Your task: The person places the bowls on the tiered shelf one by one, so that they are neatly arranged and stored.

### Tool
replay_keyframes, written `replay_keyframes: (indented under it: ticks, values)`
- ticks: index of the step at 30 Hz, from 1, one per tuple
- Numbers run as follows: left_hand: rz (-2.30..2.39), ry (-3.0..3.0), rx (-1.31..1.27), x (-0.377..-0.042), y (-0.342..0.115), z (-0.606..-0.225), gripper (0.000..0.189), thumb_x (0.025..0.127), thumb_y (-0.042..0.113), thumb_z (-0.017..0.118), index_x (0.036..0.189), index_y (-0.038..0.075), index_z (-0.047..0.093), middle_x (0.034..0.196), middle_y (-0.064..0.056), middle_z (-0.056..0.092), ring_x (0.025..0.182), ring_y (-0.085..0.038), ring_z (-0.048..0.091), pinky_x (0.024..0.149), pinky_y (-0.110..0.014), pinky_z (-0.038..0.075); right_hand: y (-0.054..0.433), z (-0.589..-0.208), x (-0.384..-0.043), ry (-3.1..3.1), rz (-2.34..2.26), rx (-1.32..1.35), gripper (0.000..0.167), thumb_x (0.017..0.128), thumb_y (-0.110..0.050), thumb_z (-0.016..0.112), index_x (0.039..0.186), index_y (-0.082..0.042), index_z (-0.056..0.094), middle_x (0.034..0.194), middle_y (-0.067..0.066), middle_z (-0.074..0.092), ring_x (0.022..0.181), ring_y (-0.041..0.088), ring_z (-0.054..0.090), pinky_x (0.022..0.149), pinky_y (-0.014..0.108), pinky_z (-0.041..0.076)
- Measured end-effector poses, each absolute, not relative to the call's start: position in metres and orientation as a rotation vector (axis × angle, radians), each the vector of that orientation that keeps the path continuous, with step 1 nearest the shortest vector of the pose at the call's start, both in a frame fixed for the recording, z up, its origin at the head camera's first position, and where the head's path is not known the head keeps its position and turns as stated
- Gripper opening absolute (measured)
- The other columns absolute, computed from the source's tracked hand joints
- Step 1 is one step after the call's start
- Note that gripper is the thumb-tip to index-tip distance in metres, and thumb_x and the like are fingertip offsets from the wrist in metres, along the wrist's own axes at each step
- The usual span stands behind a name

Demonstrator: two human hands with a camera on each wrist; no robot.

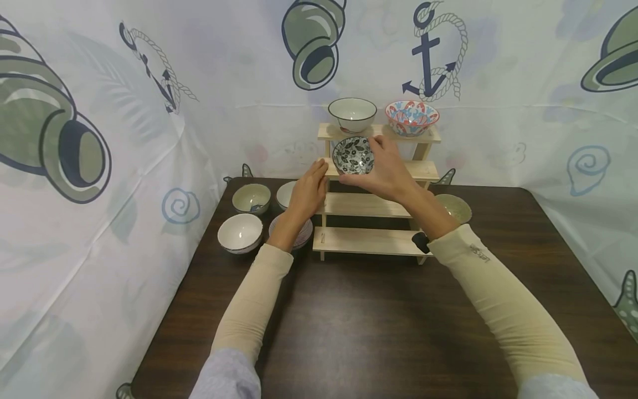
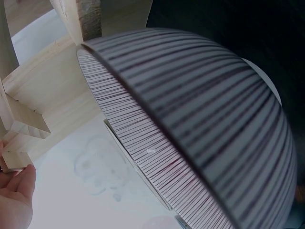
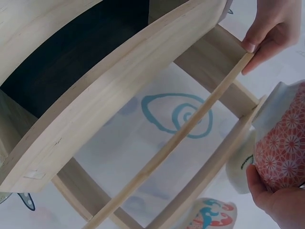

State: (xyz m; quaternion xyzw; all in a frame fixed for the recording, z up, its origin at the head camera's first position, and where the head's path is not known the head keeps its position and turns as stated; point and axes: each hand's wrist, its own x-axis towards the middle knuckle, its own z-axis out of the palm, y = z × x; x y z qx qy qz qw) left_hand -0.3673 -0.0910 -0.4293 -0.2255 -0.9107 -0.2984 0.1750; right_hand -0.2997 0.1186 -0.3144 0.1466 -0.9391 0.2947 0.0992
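My right hand (image 1: 389,169) holds a small bowl (image 1: 354,156) by its rim, tilted so its black-and-white leafy inside faces me. In the right wrist view the outside of that bowl (image 3: 286,143) is red with white flowers. It is held in front of the upper tiers of a stepped wooden stand (image 1: 369,241). My left hand (image 1: 309,188) grips the left end of the second shelf from the top, thumb and fingers pinching the board (image 3: 233,71) in the right wrist view. A striped bowl (image 2: 205,95) looms close in the left wrist view, beneath my left forearm.
On the top shelf stand a white dark-rimmed bowl (image 1: 353,115) and a red-and-blue patterned bowl (image 1: 411,117). Left of the stand, several bowls sit on the dark table (image 1: 359,321), among them a white one (image 1: 240,233) and a greenish one (image 1: 251,198). Another greenish bowl (image 1: 456,208) is at right.
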Motion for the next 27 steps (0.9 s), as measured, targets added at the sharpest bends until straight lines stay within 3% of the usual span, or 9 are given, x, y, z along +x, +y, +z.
replay_keyframes:
  ticks: [27]
  values:
    - [-0.837,-2.563,-0.652,-0.368,-0.091,-0.429,0.043,0.11,0.014,0.048,0.15,0.001,0.051,0.161,-0.017,0.045,0.152,-0.032,0.04,0.123,-0.045,0.038,0.108,-0.325,-0.324,-2.797,0.844,0.4,0.114,0.078,-0.062,0.078,0.158,0.005,0.032,0.156,0.026,0.036,0.143,0.039,0.035,0.118,0.054,0.039]
